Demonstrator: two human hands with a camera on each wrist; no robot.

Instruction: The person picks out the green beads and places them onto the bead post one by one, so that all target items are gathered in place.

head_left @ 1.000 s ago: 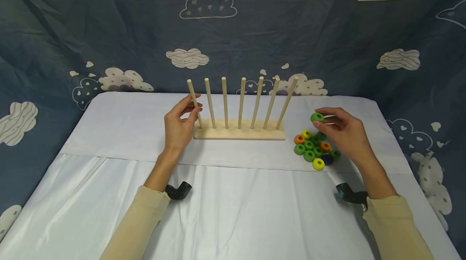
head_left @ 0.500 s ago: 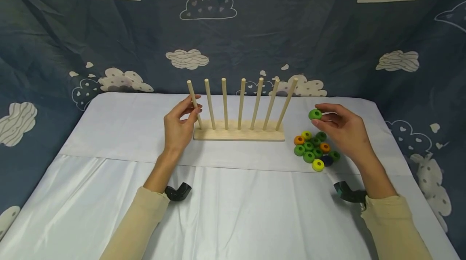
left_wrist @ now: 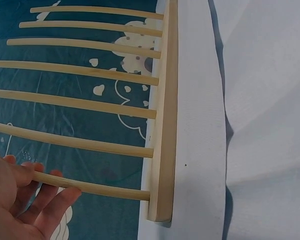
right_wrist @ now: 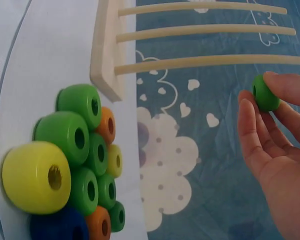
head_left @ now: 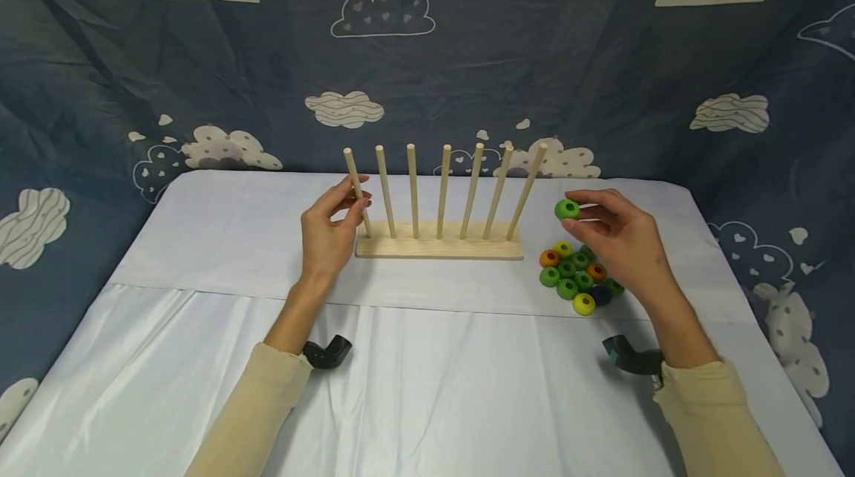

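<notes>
A wooden rack (head_left: 439, 248) with several upright bare pegs stands on the white cloth. My left hand (head_left: 330, 236) holds its leftmost peg (left_wrist: 110, 190) between thumb and fingers, above the base. To the right of the rack, my right hand (head_left: 617, 239) pinches a green bead (head_left: 567, 209) in the air by its sides; the bead's hole shows in the right wrist view. Below that hand lies a cluster of beads: several green beads (head_left: 567, 288), yellow beads (head_left: 584, 304), orange beads (head_left: 597, 271) and a dark blue bead (head_left: 601, 294). The hand partly hides the cluster's right edge.
The white-covered table (head_left: 427, 380) reaches back to a dark blue curtain (head_left: 521, 54) printed with clouds. A black wrist-camera piece (head_left: 327, 352) is strapped at the left wrist, and a similar black piece (head_left: 631, 355) at the right.
My right hand has moved left with the green bead, and slightly up, toward the rack. The left hand stays on the leftmost peg.
</notes>
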